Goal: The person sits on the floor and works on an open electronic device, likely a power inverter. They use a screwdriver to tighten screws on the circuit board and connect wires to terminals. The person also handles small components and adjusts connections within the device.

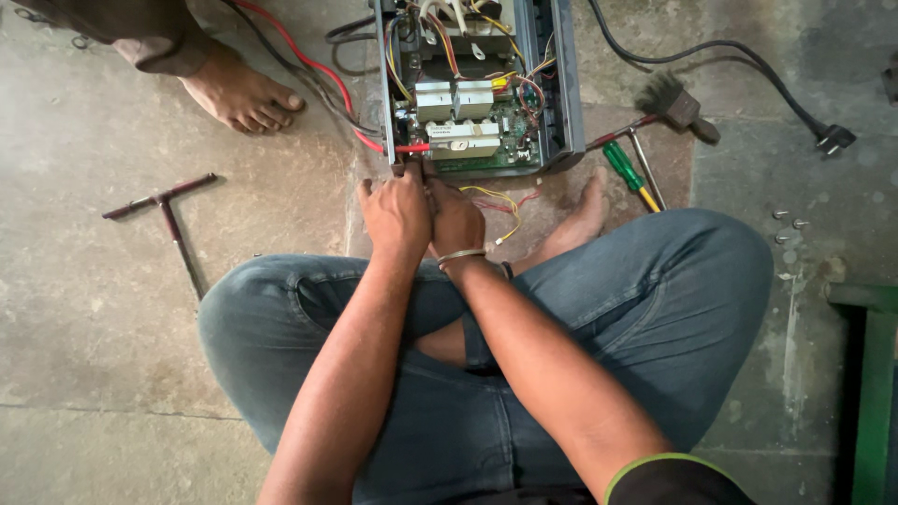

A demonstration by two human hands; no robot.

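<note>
Red wire [412,148], thin and limp, is running at twelve o'clock from the left hand [397,213] and right hand [456,220], both curling shut near its end at the heavy open unit [559,93], best pinched by its insulation.

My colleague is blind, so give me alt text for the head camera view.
Both hands, left hand and right hand, press together at the near edge of an opened electrical unit on a concrete floor. A green screwdriver lies right, a T-handle wrench left.

Small white labels [465,145] on parts inside the open device [561,84].
</note>
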